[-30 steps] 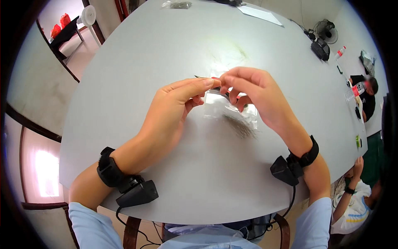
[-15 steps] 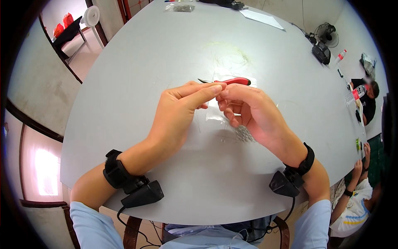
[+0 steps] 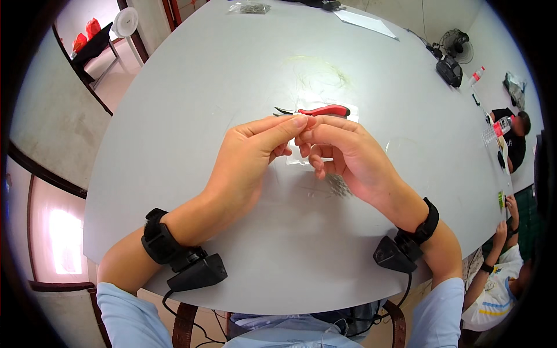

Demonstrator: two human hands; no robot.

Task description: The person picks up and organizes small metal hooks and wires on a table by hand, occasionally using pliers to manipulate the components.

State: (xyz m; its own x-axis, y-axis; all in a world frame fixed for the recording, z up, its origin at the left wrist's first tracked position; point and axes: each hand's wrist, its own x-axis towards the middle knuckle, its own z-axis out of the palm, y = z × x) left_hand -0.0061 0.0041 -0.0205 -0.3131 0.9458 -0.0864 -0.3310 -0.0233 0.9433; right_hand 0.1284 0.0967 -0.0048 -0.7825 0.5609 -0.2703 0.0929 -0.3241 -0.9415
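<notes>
Over the middle of the table, my left hand and my right hand meet fingertip to fingertip. Thumb and forefinger of each are pinched together; whatever lies between them is too small or hidden to make out. Just beyond the fingers lie red-handled pliers with thin dark jaws pointing left. Under them is a clear plastic bag or sheet, partly covered by my hands. A small heap of thin grey metal pieces sits below my right palm, partly hidden by it.
The grey table carries a bag of grey pieces at its far edge. White paper lies far right. A thin greenish wire coil rests beyond the pliers. Bottles and two people are along the right side.
My right hand has shifted slightly left, its fingers closer to my left fingertips. More of the pliers' jaws shows now. The left hand has hardly moved.
</notes>
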